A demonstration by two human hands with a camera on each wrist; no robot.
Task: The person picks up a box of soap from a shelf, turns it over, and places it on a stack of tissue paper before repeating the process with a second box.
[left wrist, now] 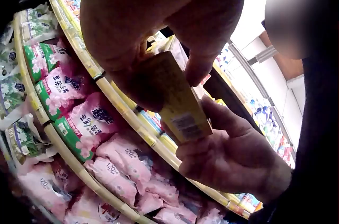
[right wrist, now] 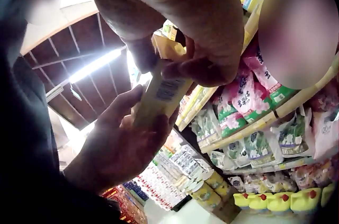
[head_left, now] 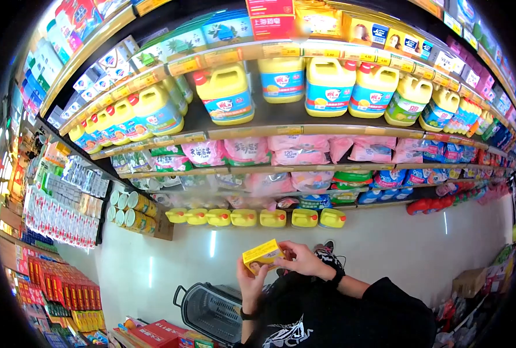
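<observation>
Both hands hold a small yellow box (head_left: 262,256) with a printed portrait on one face, in front of the person's chest. My left hand (head_left: 251,284) grips it from below and the left side, thumb against its front. From the right, my right hand (head_left: 303,260) pinches the upper right end. A barcode shows on a narrow side of the box (left wrist: 180,105) in the left wrist view, where the right hand (left wrist: 230,152) holds the lower end. In the right wrist view, the left hand (right wrist: 119,142) wraps round the lower part of the box (right wrist: 159,102).
A dark shopping basket (head_left: 211,310) stands on the floor by the person. Ahead, a curved shelf (head_left: 258,134) carries yellow detergent jugs (head_left: 228,98), with pink bags (head_left: 301,149) lower down. More yellow jugs (head_left: 244,217) line the floor. Red boxes (head_left: 159,334) are stacked behind the basket.
</observation>
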